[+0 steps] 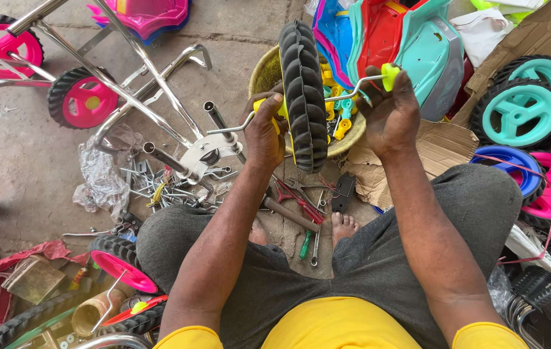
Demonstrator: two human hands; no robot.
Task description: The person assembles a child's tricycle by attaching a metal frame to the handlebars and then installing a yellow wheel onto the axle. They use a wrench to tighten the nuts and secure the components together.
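Above the lap: wheel [304,97] upright, hands gripping crank [353,84] — left [264,132] on yellow pedal [269,108], right [390,116] near other; best held level, centred.

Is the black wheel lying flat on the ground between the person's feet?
No, the black wheel is held up on edge in the air, with the left hand and right hand gripping the yellow-capped crank ends either side.

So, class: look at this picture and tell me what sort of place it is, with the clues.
Probably an informal floor workshop where children's tricycles are put together. Clues: the person's hands hold a black wheel on a pedal crank, chrome frames lie on the concrete, and hand tools are scattered between the knees.
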